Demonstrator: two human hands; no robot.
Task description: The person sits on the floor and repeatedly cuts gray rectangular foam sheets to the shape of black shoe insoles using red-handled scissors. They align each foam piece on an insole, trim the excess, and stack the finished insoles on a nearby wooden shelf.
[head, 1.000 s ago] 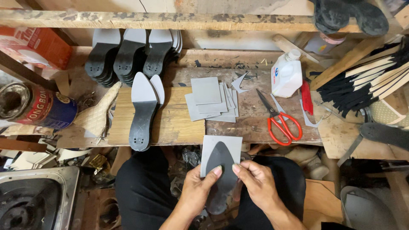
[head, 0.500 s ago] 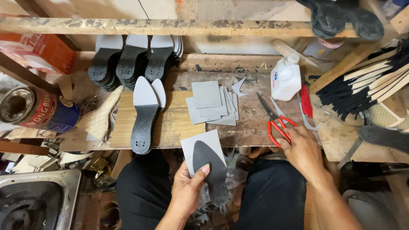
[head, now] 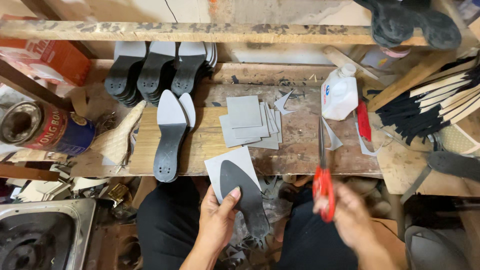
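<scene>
Insole (head: 245, 197) and grey card (head: 231, 167) are sitting together in the left hand (head: 217, 220), the dark insole lying on top of the card with its toe pointing to 11 o'clock and its heel hanging down toward 5 o'clock, over the lap just below the bench (head: 300, 145) edge. The thumb is pressing across the insole from the 7 o'clock side while the other fingers are going under the card, out of view. At 3 o'clock from the insole, the right hand (head: 352, 217) is closing around the red handles of the scissors (head: 322, 175); the hand is blurred, and the blades are pointing to 12 o'clock, together, over the bench front. Farther out, at 12 o'clock from the insole, a fanned stack of grey squares (head: 250, 122) is lying on the bench. At 10 o'clock, two finished soles (head: 170, 135) are lying side by side, grey at the toe and black at the heel. Beyond them, at 11 o'clock, a row of like soles (head: 155, 72) is leaning against the back rail. A white bottle (head: 340, 92) is standing at 1 o'clock, with grey offcuts (head: 332, 135) near it. A tin can (head: 47, 127) is lying on its side at 9 o'clock.
</scene>
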